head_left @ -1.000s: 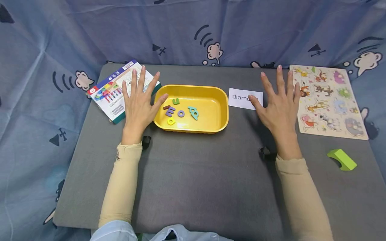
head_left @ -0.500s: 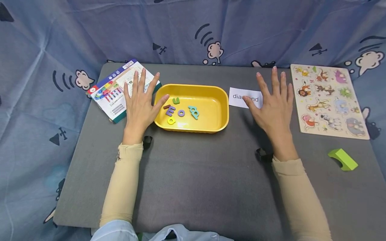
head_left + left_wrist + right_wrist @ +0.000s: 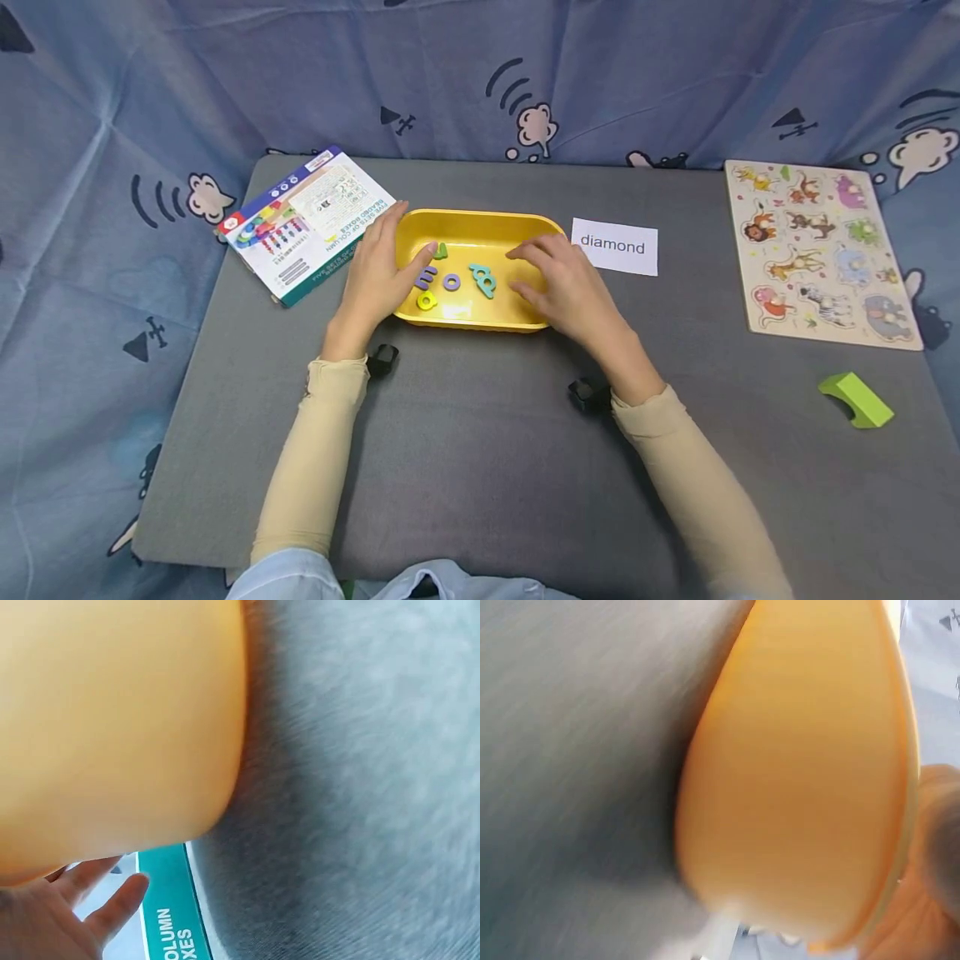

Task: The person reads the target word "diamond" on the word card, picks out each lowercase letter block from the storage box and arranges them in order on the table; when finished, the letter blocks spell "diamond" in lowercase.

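A yellow tray point(image 3: 480, 323) stands on the table with several small plastic letters in it. Among them are a purple o point(image 3: 451, 282), teal letters point(image 3: 482, 281), a yellow letter point(image 3: 427, 300), a purple E point(image 3: 425, 278) and a green letter point(image 3: 442, 251). My left hand point(image 3: 375, 279) is at the tray's left end, thumb reaching over the rim and partly covering letters. Its fingers point(image 3: 120, 907) look extended in the left wrist view. My right hand point(image 3: 573, 287) hovers over the tray's right end, fingers loosely bent, holding nothing visible. The right wrist view is blurred.
A white card point(image 3: 615, 247) printed "diamond" lies right of the tray. A boxed toy set point(image 3: 307, 225) sits at the back left. An animal puzzle board point(image 3: 821, 254) and a green arch block point(image 3: 856, 400) are on the right. A patterned blue curtain point(image 3: 450, 75) hangs behind.
My right hand has moved left from beside the card to the tray, its spread fingers now bent. My left hand has moved slightly right onto the tray's left end, uncovering the box.
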Demonstrator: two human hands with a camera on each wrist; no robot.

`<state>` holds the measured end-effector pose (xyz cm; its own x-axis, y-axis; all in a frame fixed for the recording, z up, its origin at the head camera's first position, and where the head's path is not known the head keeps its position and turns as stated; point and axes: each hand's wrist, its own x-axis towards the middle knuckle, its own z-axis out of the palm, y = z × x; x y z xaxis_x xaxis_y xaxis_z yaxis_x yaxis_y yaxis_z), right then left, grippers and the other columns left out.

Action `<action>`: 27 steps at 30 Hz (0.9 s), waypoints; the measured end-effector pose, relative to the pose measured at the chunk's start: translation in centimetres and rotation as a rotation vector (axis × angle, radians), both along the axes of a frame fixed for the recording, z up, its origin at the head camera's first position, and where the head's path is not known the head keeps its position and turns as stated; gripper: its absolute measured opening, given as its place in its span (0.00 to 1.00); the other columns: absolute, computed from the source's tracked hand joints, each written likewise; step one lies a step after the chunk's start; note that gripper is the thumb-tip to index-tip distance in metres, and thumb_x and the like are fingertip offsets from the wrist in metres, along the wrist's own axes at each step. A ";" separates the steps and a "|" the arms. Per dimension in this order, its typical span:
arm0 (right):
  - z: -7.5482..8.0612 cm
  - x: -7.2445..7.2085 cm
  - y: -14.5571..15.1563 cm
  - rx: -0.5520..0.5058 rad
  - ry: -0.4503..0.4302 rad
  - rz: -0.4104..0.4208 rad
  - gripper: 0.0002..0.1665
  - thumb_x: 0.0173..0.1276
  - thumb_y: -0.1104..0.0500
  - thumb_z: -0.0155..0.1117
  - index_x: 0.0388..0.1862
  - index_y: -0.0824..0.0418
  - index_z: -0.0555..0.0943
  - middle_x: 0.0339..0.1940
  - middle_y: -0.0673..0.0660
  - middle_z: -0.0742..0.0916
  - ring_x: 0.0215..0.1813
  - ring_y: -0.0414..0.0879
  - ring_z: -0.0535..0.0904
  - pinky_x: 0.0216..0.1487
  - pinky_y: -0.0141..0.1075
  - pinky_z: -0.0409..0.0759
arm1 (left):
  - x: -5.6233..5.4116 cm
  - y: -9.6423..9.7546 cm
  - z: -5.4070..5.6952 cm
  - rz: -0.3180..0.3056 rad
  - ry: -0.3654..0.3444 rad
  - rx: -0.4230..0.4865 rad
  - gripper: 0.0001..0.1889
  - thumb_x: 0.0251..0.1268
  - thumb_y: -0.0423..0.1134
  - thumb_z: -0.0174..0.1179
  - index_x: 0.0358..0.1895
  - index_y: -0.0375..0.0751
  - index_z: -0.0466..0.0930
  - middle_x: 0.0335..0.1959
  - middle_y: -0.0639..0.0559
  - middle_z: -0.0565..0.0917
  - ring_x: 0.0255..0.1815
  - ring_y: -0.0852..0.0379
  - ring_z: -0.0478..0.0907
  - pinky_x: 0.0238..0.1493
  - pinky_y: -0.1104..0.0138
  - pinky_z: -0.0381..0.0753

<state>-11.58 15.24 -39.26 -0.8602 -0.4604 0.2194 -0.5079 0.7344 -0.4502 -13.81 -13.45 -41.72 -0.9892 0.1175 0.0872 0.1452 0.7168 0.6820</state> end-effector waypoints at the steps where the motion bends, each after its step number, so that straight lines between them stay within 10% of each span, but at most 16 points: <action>1: 0.0 -0.1 -0.5 0.004 -0.033 0.023 0.21 0.67 0.63 0.77 0.59 0.64 0.86 0.56 0.62 0.88 0.61 0.60 0.80 0.65 0.54 0.77 | 0.0 0.1 -0.1 -0.001 -0.009 0.002 0.40 0.78 0.57 0.58 0.84 0.44 0.58 0.84 0.45 0.63 0.84 0.43 0.60 0.83 0.45 0.57; 27: -1.3 -2.1 -4.1 0.102 -0.296 0.064 0.13 0.71 0.65 0.73 0.53 0.61 0.90 0.47 0.58 0.84 0.45 0.52 0.79 0.52 0.44 0.80 | -0.1 0.2 -0.3 0.015 -0.017 -0.089 0.37 0.78 0.52 0.57 0.83 0.40 0.61 0.82 0.40 0.67 0.82 0.41 0.64 0.79 0.43 0.62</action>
